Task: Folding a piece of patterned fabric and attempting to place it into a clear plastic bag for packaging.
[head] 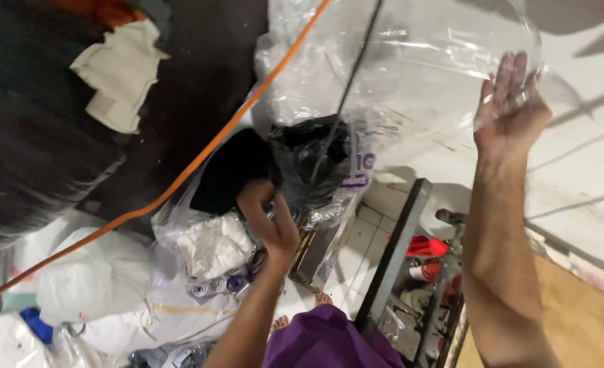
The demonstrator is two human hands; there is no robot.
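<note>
- The left hand [269, 219] was closed on a black cloth [237, 170], low in the scene, at the mouth of a clear plastic bag [397, 61].
- The right hand [512, 105] was raised on the right, fingers spread, pressing the bag's upper edge.
- An orange cord [199, 160] ran across just left of the bag.

A large clear plastic bag [411, 61] with purple print hangs at your twelve o'clock. White bags [90, 279] lie heaped at eight, a clear one [210, 242] beside them.
</note>
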